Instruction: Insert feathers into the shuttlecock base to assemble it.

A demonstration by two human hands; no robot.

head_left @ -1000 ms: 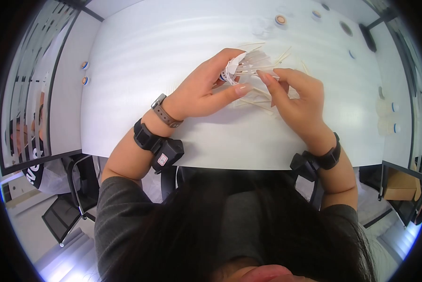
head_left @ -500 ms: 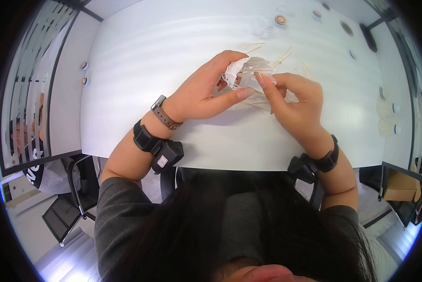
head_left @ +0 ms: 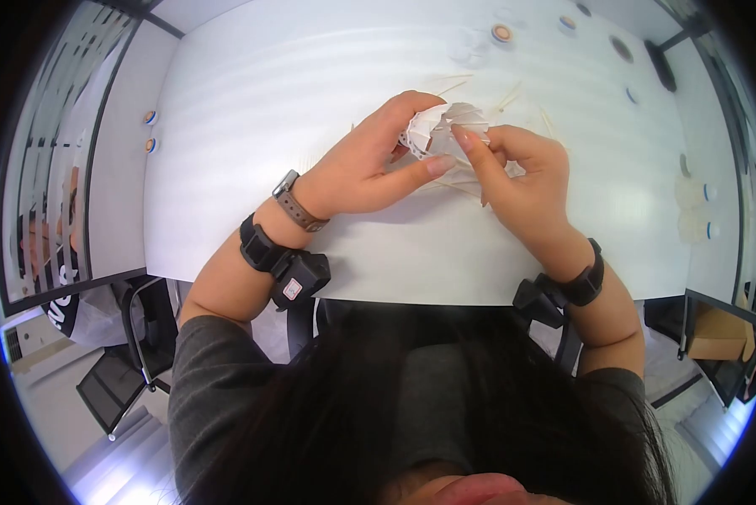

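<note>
A white pleated paper piece with a row of small holes along its left edge is held above the white table. My left hand curves round its left side, thumb below and fingers above and behind. The thumb and index finger of my right hand pinch the right side of the paper piece; the other fingertips are partly hidden. Thin pale sticks lie on the table behind and beside the hands, and some show under the paper.
Bottles with blue-ringed caps stand at the back and right of the table. Two more caps show at the left edge. Partitions border the table. Below right is a cardboard box; a black chair stands lower left.
My right hand has moved slightly left, its fingertips now closer in on the paper piece. The sticks that showed inside the paper are less visible. My left hand is nearly still.
</note>
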